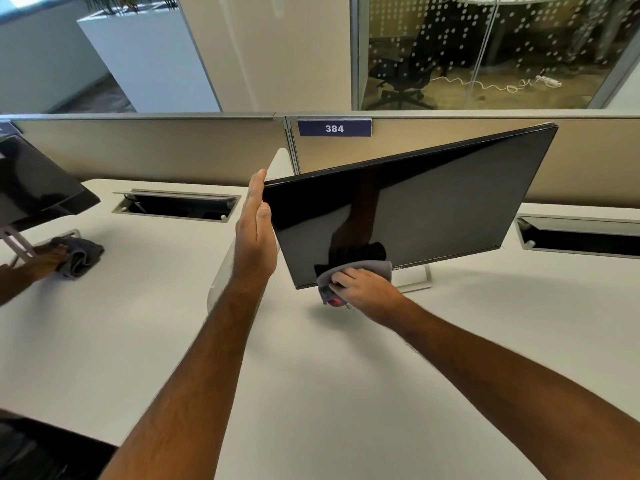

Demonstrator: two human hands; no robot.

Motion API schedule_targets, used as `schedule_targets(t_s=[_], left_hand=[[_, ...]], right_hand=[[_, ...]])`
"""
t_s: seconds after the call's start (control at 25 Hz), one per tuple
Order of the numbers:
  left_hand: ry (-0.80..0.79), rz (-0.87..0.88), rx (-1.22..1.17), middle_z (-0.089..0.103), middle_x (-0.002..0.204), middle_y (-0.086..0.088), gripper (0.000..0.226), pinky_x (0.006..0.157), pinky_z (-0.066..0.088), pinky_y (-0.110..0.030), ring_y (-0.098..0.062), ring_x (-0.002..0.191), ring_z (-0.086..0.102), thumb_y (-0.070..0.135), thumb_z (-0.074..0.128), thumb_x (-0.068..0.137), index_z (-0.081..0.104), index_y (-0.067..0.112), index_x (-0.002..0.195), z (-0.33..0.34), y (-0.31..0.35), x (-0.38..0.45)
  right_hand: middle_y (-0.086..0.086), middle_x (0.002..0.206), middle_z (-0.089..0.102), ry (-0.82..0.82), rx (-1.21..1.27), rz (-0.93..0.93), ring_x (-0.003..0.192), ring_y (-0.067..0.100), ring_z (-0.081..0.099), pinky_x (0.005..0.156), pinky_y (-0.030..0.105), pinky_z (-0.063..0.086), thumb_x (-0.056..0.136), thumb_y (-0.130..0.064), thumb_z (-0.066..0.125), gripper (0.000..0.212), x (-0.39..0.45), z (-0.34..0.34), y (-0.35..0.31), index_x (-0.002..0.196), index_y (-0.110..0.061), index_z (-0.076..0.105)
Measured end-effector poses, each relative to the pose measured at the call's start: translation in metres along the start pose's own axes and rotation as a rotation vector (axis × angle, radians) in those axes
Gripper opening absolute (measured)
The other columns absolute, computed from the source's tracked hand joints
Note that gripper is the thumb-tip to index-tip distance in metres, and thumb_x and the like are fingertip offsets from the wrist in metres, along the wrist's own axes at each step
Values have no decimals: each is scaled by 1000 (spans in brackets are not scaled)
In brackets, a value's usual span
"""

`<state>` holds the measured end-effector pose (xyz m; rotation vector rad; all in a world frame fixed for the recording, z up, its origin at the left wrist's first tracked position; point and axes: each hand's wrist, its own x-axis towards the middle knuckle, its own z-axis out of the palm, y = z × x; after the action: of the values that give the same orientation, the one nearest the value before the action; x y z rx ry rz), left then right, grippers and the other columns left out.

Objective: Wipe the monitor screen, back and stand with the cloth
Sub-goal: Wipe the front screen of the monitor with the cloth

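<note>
- On the white worktop (311, 393), centre right: I log one Dell monitor (433, 209), screen dark, panel tilted with its right corner high and its left corner low, standing on a silver stand (417, 280) that shows below the lower edge.
- Left hand (254, 237): flat and upright, fingers pressed together and straight, palm against the monitor's left edge; it closes on nothing.
- Right hand (363, 289): fingers curled over a grey cloth (356, 275), its grip pinching the cloth against the lower left part of the screen, by the bottom bezel. The hand's reflection shows in the glass above it.
- Under the right hand: a small red item, too hidden for me to identify.
- Far left: a second monitor (38, 185), with another person's hand (50, 259) on a grey cloth beside its base.
- Behind: a beige partition (173, 150) carrying a blue label (334, 128) reading 384.
- In the worktop: two cable hatches, one left (176, 204), one right (578, 235).
</note>
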<state>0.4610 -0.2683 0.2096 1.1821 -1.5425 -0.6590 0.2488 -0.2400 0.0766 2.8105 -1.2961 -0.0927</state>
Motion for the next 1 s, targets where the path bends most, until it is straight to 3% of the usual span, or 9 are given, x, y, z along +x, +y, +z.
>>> schedule_targets(t_s=[0.08, 0.2, 0.36, 0.44, 0.56, 0.64, 0.76, 0.88, 1.0], left_hand=[[3, 3, -1, 31, 168, -1, 54, 127, 22, -26, -7, 155, 26, 20, 26, 108, 29, 11, 162, 0, 1, 1], [1, 11, -8, 32, 167, -1, 54, 128, 22, -29, -7, 155, 26, 18, 26, 108, 29, 11, 162, 1, 0, 2], [6, -7, -18, 31, 168, 1, 55, 129, 22, -33, -6, 155, 26, 19, 26, 108, 29, 14, 162, 1, 0, 1], [2, 1, -21, 32, 167, 3, 54, 129, 22, -36, -5, 154, 26, 17, 26, 108, 29, 15, 162, 1, -1, 1], [6, 10, 0, 32, 167, 3, 54, 128, 24, -42, -5, 154, 26, 15, 26, 108, 29, 16, 162, -2, -4, 0], [3, 7, -2, 32, 167, 3, 54, 128, 25, -45, -6, 154, 27, 15, 26, 108, 29, 16, 162, -3, -6, 1], [-6, 3, -18, 32, 167, 4, 54, 127, 26, -47, -7, 154, 27, 15, 26, 108, 29, 17, 162, -1, -6, 3], [7, 2, -2, 32, 167, 5, 54, 129, 23, -42, -4, 154, 26, 14, 26, 108, 29, 16, 162, 1, -2, 2], [12, 11, 20, 33, 166, 5, 54, 129, 24, -40, -4, 154, 27, 14, 26, 108, 30, 15, 162, 2, -2, 2]], right_hand=[[8, 141, 52, -1, 4, 39, 125, 26, 52, 106, 38, 45, 94, -20, 70, 58, -7, 5, 10, 147, -13, 49], [6, 129, 58, 113, -33, 82, 112, 24, 57, 94, 36, 51, 84, -23, 80, 61, -14, -10, 26, 140, -14, 58], [8, 126, 61, 250, -14, 78, 108, 26, 61, 91, 37, 53, 75, -17, 87, 65, -5, -29, 26, 134, -10, 62], [6, 127, 58, 202, -10, 73, 109, 24, 58, 90, 35, 52, 82, -20, 82, 59, 1, -21, 12, 137, -13, 61], [7, 139, 50, 43, 69, 82, 123, 25, 50, 101, 37, 44, 98, -19, 63, 50, -3, -6, -1, 147, -14, 49], [6, 142, 49, 38, 131, 114, 128, 25, 47, 104, 36, 39, 101, -20, 58, 47, -12, 0, 8, 147, -15, 49], [4, 141, 51, 38, 81, 99, 124, 21, 49, 102, 33, 42, 96, -24, 66, 55, -24, -11, 31, 148, -17, 48], [8, 126, 62, 207, 29, 127, 108, 26, 61, 90, 38, 55, 78, -11, 82, 59, -29, -29, 37, 134, -11, 62], [9, 122, 64, 293, 17, 105, 105, 27, 64, 88, 39, 57, 70, -12, 88, 64, -20, -32, 33, 129, -9, 65]])
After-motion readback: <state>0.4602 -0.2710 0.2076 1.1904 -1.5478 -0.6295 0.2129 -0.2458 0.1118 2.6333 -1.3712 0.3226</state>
